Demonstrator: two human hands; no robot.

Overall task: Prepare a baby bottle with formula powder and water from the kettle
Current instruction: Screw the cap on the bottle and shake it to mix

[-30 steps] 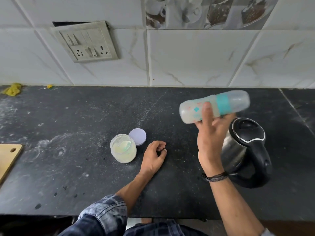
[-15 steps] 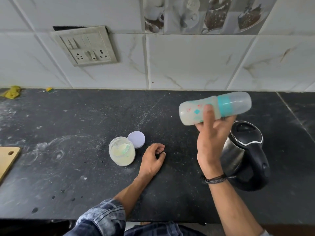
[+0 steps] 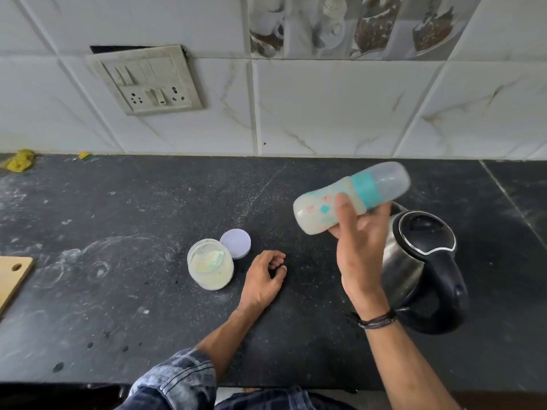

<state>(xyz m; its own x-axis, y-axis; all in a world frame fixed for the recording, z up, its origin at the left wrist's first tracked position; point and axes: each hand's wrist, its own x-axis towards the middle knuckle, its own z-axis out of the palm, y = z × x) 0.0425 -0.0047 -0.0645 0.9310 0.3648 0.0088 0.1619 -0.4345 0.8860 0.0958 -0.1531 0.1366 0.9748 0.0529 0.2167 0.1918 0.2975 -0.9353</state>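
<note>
So here's where I'm at: my right hand has the baby bottle wrapped up in a grip around its lower body, thumb across the front, fingers curled behind. The bottle is up in the air and tipped nearly sideways, cap end pointing right and a bit up, base pointing left. It has a teal collar under a clear cap, and the inside looks milky white. It's a little motion-blurred, so I can't read the printed marks on it.

My left hand is just parked on the black tabletop, fingers loosely curled in, holding nothing.

Just left of that hand is the open formula jar, upright, with pale powder inside. Its lid lies flat right behind it, touching or nearly touching the jar, can't tell which.

The kettle stands on the right, steel body, black lid shut, handle toward me. My right hand and the bottle are partly in front of it.

There's a wooden cutting board peeking in at the far left edge.
</note>
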